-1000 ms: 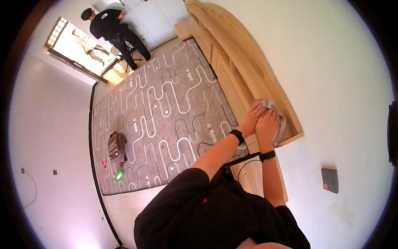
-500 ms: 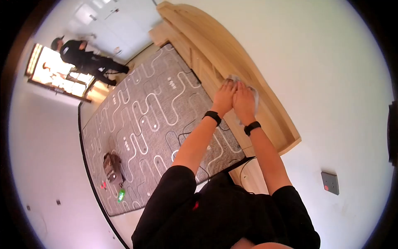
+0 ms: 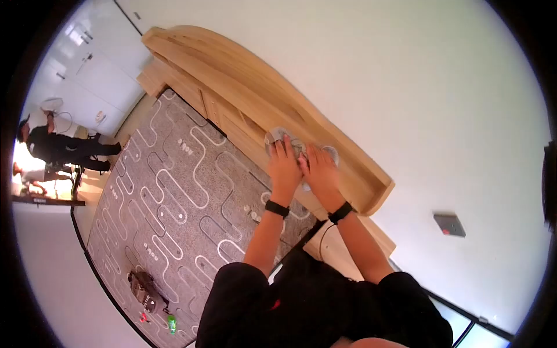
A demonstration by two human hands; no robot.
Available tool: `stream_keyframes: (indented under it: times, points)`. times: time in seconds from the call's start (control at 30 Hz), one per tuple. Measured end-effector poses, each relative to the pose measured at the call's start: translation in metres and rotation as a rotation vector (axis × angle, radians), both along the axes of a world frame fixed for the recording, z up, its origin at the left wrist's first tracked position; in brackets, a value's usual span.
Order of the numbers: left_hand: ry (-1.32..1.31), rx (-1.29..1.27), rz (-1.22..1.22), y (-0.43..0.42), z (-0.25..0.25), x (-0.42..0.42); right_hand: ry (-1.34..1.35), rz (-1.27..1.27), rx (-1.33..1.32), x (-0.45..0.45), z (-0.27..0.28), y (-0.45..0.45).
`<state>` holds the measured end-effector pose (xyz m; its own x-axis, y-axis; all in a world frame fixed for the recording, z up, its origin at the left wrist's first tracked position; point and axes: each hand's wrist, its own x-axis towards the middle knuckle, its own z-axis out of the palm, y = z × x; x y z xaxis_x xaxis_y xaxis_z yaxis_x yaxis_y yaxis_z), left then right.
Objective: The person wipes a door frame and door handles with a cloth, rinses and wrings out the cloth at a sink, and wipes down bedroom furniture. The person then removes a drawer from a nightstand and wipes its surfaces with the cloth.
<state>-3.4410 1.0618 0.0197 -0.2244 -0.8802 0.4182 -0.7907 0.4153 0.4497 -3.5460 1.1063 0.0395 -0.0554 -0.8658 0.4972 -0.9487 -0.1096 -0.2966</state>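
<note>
Wall (image 3: 406,104): plain, pale; stands behind the wooden headboard on the side away from the mattress.

Mattress (image 3: 191,232): grey, looping pale lines; to the left of the forearms, its near corner just beside the left one.

Headboard (image 3: 255,75): long axis slants from upper left to lower right. The lower-right end lies nearer the right arm; the far end is well apart from both hands.

Person in dark clothes (image 3: 64,145): beyond the mattress, at far left, well apart from the work.

Left hand (image 3: 283,174) and right hand (image 3: 322,177): side by side on the cloth, thumbs touching or nearly so, fingers pointing away from the body. Left is on the mattress side, right on the wall side. Cannot tell whether the fingers pinch a fold or only press.

Cloth (image 3: 299,145): greyish, rumpled, directly under both hands at the headboard, neither hand clearly nearer. Longer spread runs across the fingers; cloth shows past both hands. The hands themselves hide its middle.

Backpack (image 3: 145,290): on the mattress, lower left, well apart.

Wall socket (image 3: 449,224): right of the right forearm.

Green item (image 3: 172,325): near the backpack, possibly a bottle.
</note>
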Motion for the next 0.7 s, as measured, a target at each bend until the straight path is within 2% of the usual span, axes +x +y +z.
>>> stream_keyframes:
  times: [0.07, 0.13, 0.17, 0.2, 0.23, 0.27, 0.33, 0.37, 0.43, 0.47, 0.53, 0.6, 0.63, 0.67, 0.7]
  points:
    - [-0.009, 0.016, -0.003, 0.030, 0.000, -0.008, 0.040, -0.006, 0.021, -0.010, 0.011, 0.028]
    - [1.136, 0.540, 0.124, 0.052, 0.021, -0.020, 0.078, 0.003, 0.018, -0.017, 0.013, 0.054]
    - [1.130, 0.540, 0.115, 0.061, -0.002, -0.019, 0.030, 0.091, 0.053, -0.020, 0.011, 0.070]
    - [1.492, 0.765, 0.115, 0.073, -0.044, -0.017, -0.012, 0.184, 0.081, -0.022, 0.010, 0.085]
    - [1.851, 0.994, 0.105, 0.083, -0.064, -0.016, -0.113, 0.231, 0.124, -0.022, 0.010, 0.101]
    - [1.850, 0.988, 0.093, 0.098, -0.058, -0.013, -0.215, 0.280, 0.170, -0.022, 0.010, 0.120]
    - [1.771, 1.347, -0.019, 0.125, -0.043, -0.001, -0.257, 0.309, 0.226, -0.027, -0.001, 0.162]
    - [1.767, 1.350, -0.024, 0.138, -0.045, 0.004, -0.298, 0.339, 0.302, -0.032, -0.006, 0.180]
    - [1.443, 1.409, 0.081, 0.174, -0.062, 0.013, -0.410, 0.296, 0.357, -0.045, -0.015, 0.221]
    - [1.439, 1.420, 0.095, 0.193, -0.070, 0.014, -0.520, 0.261, 0.405, -0.051, -0.021, 0.244]
    - [1.215, 1.285, 0.142, 0.224, -0.089, 0.011, -0.607, 0.208, 0.493, -0.066, -0.033, 0.287]
    - [1.224, 1.302, 0.215, 0.273, -0.123, 0.006, -0.686, 0.216, 0.597, -0.093, -0.056, 0.342]
    - [1.205, 1.361, 0.224, 0.273, -0.135, 0.009, -0.739, 0.086, 0.597, -0.095, -0.066, 0.353]
    - [1.234, 1.265, 0.317, 0.308, -0.113, 0.001, -0.781, 0.046, 0.643, -0.110, -0.080, 0.377]
    - [1.256, 1.219, 0.368, 0.333, -0.126, -0.006, -0.782, 0.108, 0.660, -0.125, -0.095, 0.400]
